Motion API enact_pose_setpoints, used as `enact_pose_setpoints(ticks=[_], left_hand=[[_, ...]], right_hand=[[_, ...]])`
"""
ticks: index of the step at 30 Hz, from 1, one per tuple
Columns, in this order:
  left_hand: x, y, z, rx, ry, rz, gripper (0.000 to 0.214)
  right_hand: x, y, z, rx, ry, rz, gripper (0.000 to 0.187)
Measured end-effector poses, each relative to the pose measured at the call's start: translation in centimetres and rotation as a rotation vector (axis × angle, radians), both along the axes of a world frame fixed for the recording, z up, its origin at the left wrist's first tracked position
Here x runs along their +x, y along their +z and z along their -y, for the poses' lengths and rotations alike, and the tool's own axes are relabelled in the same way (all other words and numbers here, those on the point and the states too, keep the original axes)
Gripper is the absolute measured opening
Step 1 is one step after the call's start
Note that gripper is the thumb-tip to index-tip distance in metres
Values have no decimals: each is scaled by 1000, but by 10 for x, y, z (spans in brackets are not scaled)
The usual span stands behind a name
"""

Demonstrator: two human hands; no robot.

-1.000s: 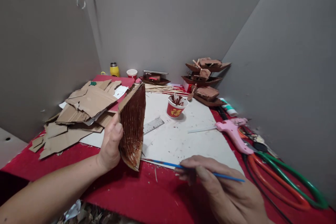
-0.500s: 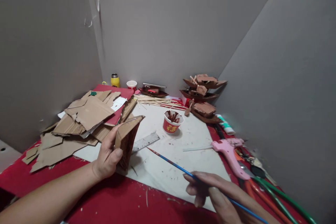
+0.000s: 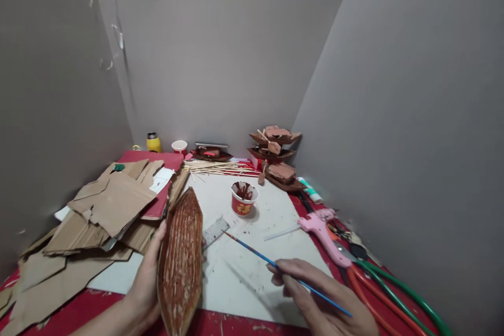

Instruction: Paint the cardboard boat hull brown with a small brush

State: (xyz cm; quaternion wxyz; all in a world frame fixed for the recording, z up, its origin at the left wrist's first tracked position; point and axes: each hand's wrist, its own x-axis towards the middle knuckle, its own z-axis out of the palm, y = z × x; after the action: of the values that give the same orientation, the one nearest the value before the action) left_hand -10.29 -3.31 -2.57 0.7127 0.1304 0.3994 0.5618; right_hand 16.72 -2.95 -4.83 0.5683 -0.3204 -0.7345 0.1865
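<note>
In left hand [image 3: 146,284], cardboard boat [image 3: 180,262]

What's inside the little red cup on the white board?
The red cup holds dark brown paint, smeared up its inner wall. How deep the paint goes cannot be seen, because the rim hides the bottom. It stands on the white board, beyond the blue paintbrush.

A cardboard boat hull [image 3: 180,265] is gripped in the left hand [image 3: 147,283], its ribbed, brown-painted face turned up and its pointed bow aimed away from the palm, with fingers wrapped along its left edge. A thin blue-handled paintbrush [image 3: 275,268] is pinched in the right hand [image 3: 315,299], its dark tip angled up and leftwards, just right of the hull and not touching it.
</note>
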Motion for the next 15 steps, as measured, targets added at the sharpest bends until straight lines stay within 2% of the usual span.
enact_pose_setpoints(ticks=[3,7,15], left_hand=[[3,2,3,-107,-105,99,59],[5,-2,3,-164,-198,193,63],[19,-4,7,-279,-228,78,67]], right_hand=[[0,-5,-7,23,1,28,30],[3,-11,-12,50,-2,55,30],[-2,-8,-13,31,32,75,32]])
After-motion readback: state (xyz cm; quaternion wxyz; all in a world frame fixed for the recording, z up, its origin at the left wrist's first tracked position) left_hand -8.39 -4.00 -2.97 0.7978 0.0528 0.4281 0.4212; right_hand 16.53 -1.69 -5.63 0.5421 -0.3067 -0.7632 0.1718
